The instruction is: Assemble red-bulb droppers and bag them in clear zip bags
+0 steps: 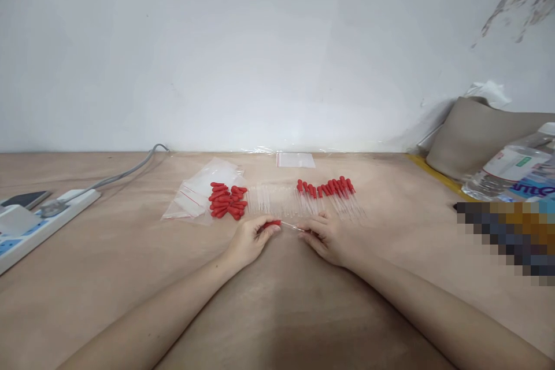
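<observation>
Between finger and thumb of my left hand (254, 238) is a red rubber dropper bulb (273, 223). A thin glass dropper tube (289, 225) runs from the bulb's open end to my right hand (323, 237), whose fingers pinch its other end. Whether the tube sits inside the bulb or only meets it, I cannot tell. Beyond my left hand lies a pile of loose red bulbs (226, 199). Bare glass tubes (269, 201) lie in a row to the right of that pile. Farther right are several droppers with red bulbs on their tubes (336, 188).
Clear plastic bags (186, 199) lie left of the bulbs, and a small zip bag (295, 159) is by the wall. A white power strip (78, 203) with a grey cable is at left. At right stand a plastic bottle (498, 167) and a curved grey-brown sheet (459, 133).
</observation>
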Tool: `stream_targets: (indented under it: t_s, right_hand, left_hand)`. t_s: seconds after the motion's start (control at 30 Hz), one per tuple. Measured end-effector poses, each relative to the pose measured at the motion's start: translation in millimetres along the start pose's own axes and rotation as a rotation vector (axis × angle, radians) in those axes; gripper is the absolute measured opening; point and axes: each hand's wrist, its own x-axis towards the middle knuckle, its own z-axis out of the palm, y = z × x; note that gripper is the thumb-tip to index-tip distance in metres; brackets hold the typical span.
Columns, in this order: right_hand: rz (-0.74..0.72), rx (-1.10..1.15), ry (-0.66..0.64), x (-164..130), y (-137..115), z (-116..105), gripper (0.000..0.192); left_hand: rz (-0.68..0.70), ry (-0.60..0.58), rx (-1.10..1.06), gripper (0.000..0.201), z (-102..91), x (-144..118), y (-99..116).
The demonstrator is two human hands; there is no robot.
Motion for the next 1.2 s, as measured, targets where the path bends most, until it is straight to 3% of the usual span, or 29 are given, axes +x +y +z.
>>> stream_targets:
  t_s: [0.17, 0.33, 0.4, 0.6, 0.87, 1.07, 1.2]
  right_hand:
    - [0.02, -0.008, -0.027, 0, 4, -3, 0.02]
    - [-0.023, -0.05, -0.159, 2, 8, -14, 0.021]
    - [-0.027, -0.081, -0.164, 2, 8, -16, 0.021]
    - [-0.043, -0.172, -0.107, 0, 0, -14, 0.023]
    - [0.068, -0.194, -0.193, 3, -15, -9, 0.027]
    - [0.176, -0.064, -0.302, 7, -17, -6, 0.027]
    - [0.25, 0.059, -0.317, 7, -19, -4, 0.032]
  left_hand:
    - [0.052, -0.061, -0.067, 0.02, -2.0, 0, 5]
    - [0.156, -0.268, -0.014, 0.019, -5.1, -2, 12]
    - [0.157, -0.29, 0.02, 0.02, -4.8, -3, 13]
    - [0.134, -0.258, 0.103, 0.021, -0.9, -5, 12]
    - [0.232, -0.233, 0.17, 0.02, -0.8, -6, 11]
    - [0.374, -0.179, 0.222, 0.016, 1.5, -7, 5]
    - [0.528, -0.08, 0.296, 0.015, 2.2, -8, 0]
